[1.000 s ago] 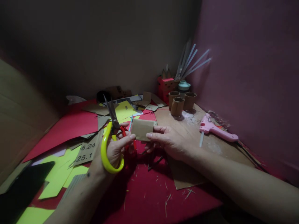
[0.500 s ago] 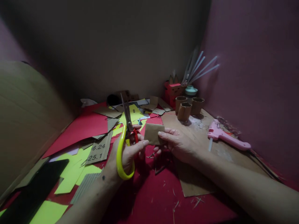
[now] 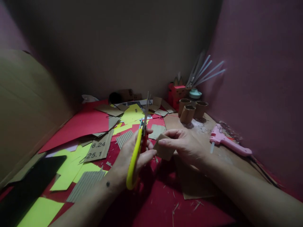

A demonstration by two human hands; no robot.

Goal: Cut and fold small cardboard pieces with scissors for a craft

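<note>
My left hand point(image 3: 136, 154) is closed on a pair of scissors point(image 3: 134, 164) with a yellow and red handle, blades pointing up and away. Its thumb tip touches or nearly touches the left corner of a small brown cardboard piece point(image 3: 165, 152). That piece is pinched between the thumb and fingers of my right hand point(image 3: 182, 145), tilted, over the red tabletop point(image 3: 151, 205). Behind the hands lie a pale cardboard square point(image 3: 157, 131) and a corrugated strip point(image 3: 124, 138).
A pink glue gun point(image 3: 229, 142) rests on a cardboard sheet point(image 3: 196, 186) at right. Beyond it stand several cardboard tubes point(image 3: 187, 115) and a holder of glue sticks point(image 3: 205, 71). Yellow paper point(image 3: 71, 171), red card point(image 3: 80, 123) and a black object point(image 3: 35, 186) lie at left.
The cardboard piece has turned and dropped slightly in my right hand. The scissors have swung right, now more edge-on. A pale square and a corrugated strip now show behind the hands.
</note>
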